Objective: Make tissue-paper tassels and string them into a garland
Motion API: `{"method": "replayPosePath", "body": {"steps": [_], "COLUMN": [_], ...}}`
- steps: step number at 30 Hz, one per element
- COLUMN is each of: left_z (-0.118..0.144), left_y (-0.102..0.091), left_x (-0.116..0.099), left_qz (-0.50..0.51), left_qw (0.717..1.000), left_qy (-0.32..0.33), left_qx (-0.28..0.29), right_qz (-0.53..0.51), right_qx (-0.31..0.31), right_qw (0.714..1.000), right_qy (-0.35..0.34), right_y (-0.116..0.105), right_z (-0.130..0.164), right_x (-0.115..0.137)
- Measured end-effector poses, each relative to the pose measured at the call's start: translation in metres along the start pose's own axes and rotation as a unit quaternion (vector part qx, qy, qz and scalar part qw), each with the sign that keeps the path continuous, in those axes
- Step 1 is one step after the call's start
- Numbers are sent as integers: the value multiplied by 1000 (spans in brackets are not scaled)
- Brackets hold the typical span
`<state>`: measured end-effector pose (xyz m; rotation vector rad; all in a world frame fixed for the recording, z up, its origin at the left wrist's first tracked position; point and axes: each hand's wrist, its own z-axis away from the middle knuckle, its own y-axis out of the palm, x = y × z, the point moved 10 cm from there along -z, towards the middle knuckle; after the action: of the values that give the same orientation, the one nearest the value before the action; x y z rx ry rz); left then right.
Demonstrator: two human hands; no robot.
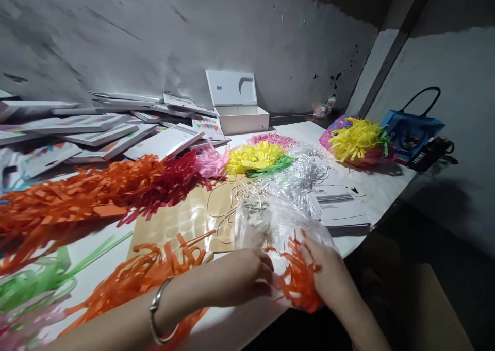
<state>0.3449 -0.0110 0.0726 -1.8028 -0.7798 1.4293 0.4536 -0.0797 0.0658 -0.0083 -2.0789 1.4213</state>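
Right hand [327, 268]: clamped on an orange tassel [297, 284], which sat between both hands. Left hand [249, 276]: fingers were curled near the clear bag [288, 219]; whether they gripped anything could not be seen. Beyond both hands: silver tinsel [299, 170] and yellow fringe [255, 156] lay; farther, a box [243, 122] stood.

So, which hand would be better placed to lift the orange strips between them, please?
Probably the right hand: it lies against the orange strips, while the left hand sits by the clear plastic.
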Motion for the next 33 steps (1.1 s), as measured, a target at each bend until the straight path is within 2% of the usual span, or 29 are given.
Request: {"method": "replayPosePath", "body": {"steps": [2, 4, 5, 7, 10, 13, 17, 23, 27, 33], "left_z": [-4, -16, -25, -46, -74, -87, -83, -69, -71, -71], "left_y": [-17, -34, -36, -28, -4, 15, 18, 11, 7, 16], "left_x": [12, 26, 33, 44, 56, 65, 75, 85, 77, 60], "left_qz": [14, -2, -17, -50, -81, -99, -124, -163, -163, -153], "left_qw": [999, 994, 991, 988, 987, 986, 983, 974, 976, 983], "left_qy": [-44, -91, -110, -132, -138, -134, -133, -158, -146, -100], "left_qx": [-23, -62, -68, -55, -24, 3, 5, -5, 1, 35], "right_qz": [16, 20, 25, 28, 12, -19, -38, 15, 19, 31], "right_qx": [29, 33, 33, 37, 50, 44, 28, 8, 5, 16], "right_qw": [999, 999, 999, 999, 999, 999, 999, 1000, 1000, 999], "right_qy": [5, 10, 9, 2, -6, -2, -1, -20, -17, -5], "right_y": [30, 48, 54, 58, 57, 53, 50, 50, 51, 52], "right_z": [8, 18, 21, 25, 24, 25, 27, 25, 25, 26], "right_x": [-13, -20, -22, -23, -25, -28, -28, -24, -24, -26]}}
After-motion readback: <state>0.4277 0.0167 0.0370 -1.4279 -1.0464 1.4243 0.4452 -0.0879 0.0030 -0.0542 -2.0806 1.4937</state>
